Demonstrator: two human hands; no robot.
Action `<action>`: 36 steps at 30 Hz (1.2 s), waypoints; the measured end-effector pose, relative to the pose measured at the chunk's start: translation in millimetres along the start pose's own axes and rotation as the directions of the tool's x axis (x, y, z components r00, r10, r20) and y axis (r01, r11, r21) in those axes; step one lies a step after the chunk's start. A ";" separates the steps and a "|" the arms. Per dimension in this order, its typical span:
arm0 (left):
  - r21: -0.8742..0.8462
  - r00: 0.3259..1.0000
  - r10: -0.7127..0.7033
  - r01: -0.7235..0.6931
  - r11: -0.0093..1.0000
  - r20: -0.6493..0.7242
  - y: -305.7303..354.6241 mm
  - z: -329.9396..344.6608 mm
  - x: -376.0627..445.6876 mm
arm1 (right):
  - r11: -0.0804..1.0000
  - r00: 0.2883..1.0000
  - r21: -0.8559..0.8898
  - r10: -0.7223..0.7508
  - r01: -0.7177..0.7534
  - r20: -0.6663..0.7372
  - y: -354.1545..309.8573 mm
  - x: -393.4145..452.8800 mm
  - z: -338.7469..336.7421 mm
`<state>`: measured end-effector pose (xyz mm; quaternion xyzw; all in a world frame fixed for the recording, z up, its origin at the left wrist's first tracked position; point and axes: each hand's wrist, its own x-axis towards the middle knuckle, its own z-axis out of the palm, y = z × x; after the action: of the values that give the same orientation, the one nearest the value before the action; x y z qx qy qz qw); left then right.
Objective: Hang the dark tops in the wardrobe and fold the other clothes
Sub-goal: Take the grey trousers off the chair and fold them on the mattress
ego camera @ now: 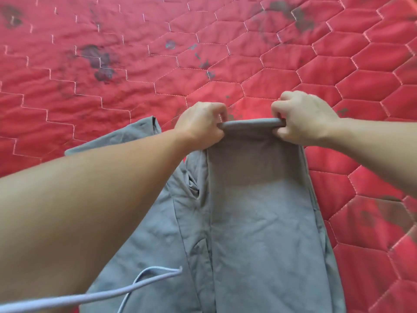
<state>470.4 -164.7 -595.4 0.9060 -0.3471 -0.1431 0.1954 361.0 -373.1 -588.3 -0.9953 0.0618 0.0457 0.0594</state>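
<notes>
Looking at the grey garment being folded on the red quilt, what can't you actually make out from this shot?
- Head view: the grey garment's lower part is cut off by the bottom edge, so its type is unclear.
- Fingertips of the left hand and right hand curl under the fold, hiding the grip.
- The light cord runs out of frame at left.
- No wardrobe or other clothes show on the red quilt.

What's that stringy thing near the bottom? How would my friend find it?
Start at the big red quilt, then the grey garment both hands pinch. Follow it down to its lower left side. There lies the cord, thin, looped and pale blue, unlike the broad flat grey cloth.
</notes>
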 end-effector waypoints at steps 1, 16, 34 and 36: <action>-0.009 1.000 0.027 -0.027 1.000 0.007 2.9 0.2 -13.6 | 0.999 0.999 0.007 -0.037 0.037 0.026 -2.9 -11.9 -3.6; 0.120 0.968 0.098 -0.128 0.984 0.229 29.6 73.8 -188.7 | 0.958 0.948 -0.195 -0.149 0.209 0.281 -56.0 -175.4 43.3; -0.103 0.998 0.007 -0.013 0.995 -0.056 -19.8 53.7 -147.4 | 0.978 0.977 -0.088 0.194 -0.187 0.090 -112.8 -72.9 66.9; -0.033 0.988 -0.100 0.096 0.995 -0.122 -54.5 25.7 -141.0 | 0.976 0.974 0.081 0.191 -0.201 0.117 -134.3 -39.9 62.4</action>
<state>390.2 -37.5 -625.3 0.9264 -0.2875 -0.1007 0.2213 333.6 -228.3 -631.0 -0.9765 0.1586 0.1027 0.1037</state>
